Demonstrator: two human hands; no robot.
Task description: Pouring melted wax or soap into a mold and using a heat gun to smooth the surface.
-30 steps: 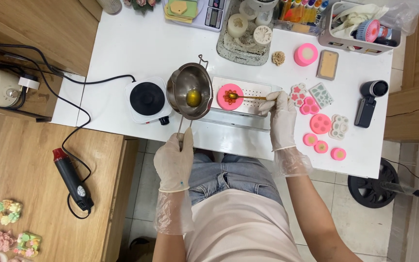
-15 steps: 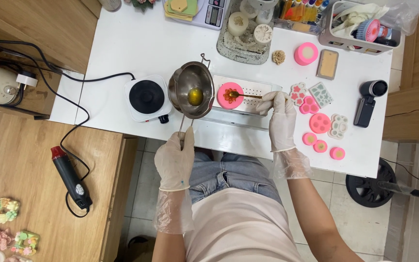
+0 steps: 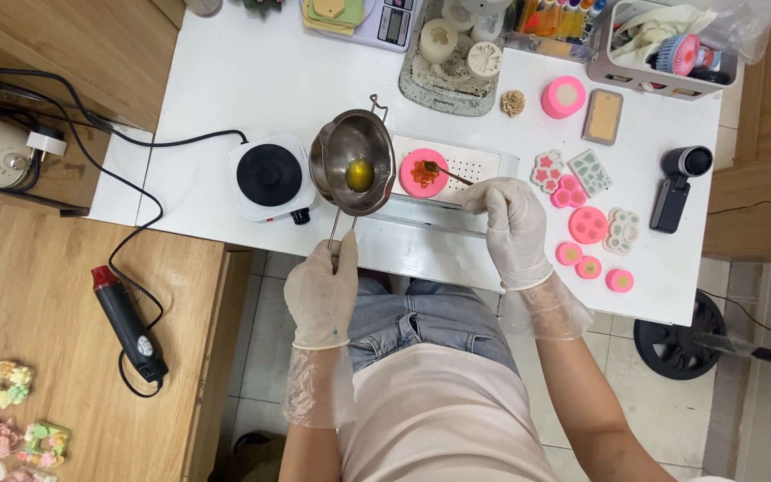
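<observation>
the left hand [image 3: 321, 299] grips the long handle of a steel melting pot [image 3: 352, 162] at frame centre; amber liquid inside looks hot and sloshy, so probably best kept level. the right hand [image 3: 512, 223] pinches a thin stick [image 3: 446, 172] over the pink mould [image 3: 424, 173] on the desk [image 3: 225, 80].

Bare counter [image 3: 252, 80] lies open behind the hot plate [image 3: 269, 177], crossed only by a black cable [image 3: 180, 141]. To the right, pink moulds [image 3: 586, 223] crowd the surface near the right hand [image 3: 512, 228]. The melting pot [image 3: 352, 162], held by the left hand [image 3: 323, 295], blocks the way between the hot plate and the white tray [image 3: 479, 165].
</observation>
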